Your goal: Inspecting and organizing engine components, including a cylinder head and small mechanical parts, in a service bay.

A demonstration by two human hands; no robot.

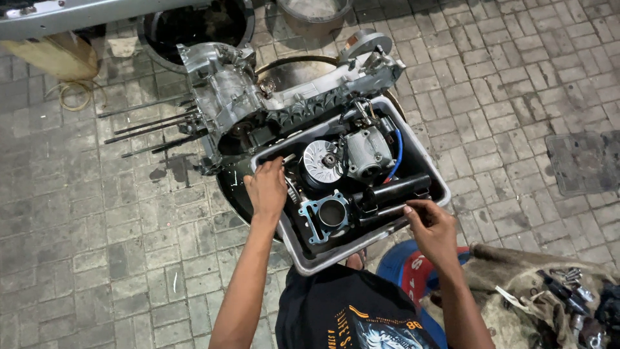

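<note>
Your left hand (266, 189) rests open on the near-left rim of the grey tray (429, 169) of engine parts on the paved floor (97, 226), while your right hand (434, 227) pinches the black tube (394, 191) at its front edge.

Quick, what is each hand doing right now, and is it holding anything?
Left hand: reaching into the grey tub, fingers among the engine parts; a grip cannot be told.
Right hand: fingers closed on the black tube.

Matt grey plastic tub (429, 169), bare-metal engine parts (332, 212)
</note>
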